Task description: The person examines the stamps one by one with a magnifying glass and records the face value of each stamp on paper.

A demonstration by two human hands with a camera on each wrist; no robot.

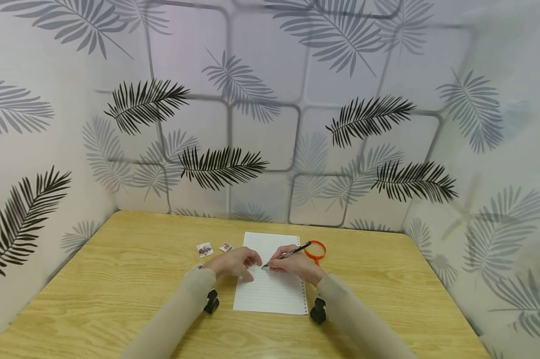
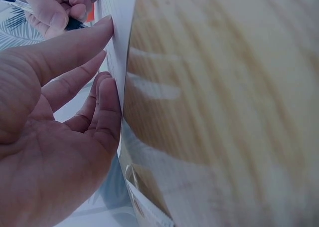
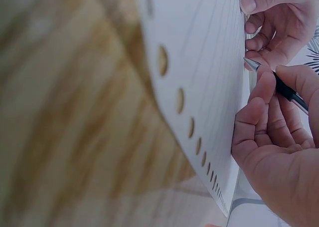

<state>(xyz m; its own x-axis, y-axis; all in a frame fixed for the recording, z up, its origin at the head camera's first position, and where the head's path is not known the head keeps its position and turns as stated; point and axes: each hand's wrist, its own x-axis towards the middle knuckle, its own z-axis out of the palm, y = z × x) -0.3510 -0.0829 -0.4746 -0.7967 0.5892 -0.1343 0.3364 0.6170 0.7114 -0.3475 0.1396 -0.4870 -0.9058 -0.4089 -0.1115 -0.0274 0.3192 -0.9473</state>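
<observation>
"Starting with the head view, where is the pen point(image 1: 296, 250)?"

"In the right hand point(image 1: 296, 263), slanting over the middle of the lined paper point(image 1: 270, 294), its tip down near the left hand point(image 1: 235, 261). I'd say that slant brings the tip to the sheet without hiding it."

"And the other things?"

"What looks like a red magnifier point(image 1: 325, 249) lies on the surface point(image 1: 117, 279) just beside the paper's right edge, with small picture cards point(image 1: 204, 250) off to the left. Presumably they lie aside so the paper can sit flat between the arms."

"What does the left wrist view add?"

"The left fingers are loosely bent, well apart from the thumb, gripping nothing. They rest at the paper, probably to stop it sliding."

"And the right wrist view?"

"There the right fingers and thumb pinch the pen low, close to its tip, likely for fine control. It looks slim, with a dark grip and a pointed silver tip. Whether that tip touches the paper, I can't tell."
</observation>
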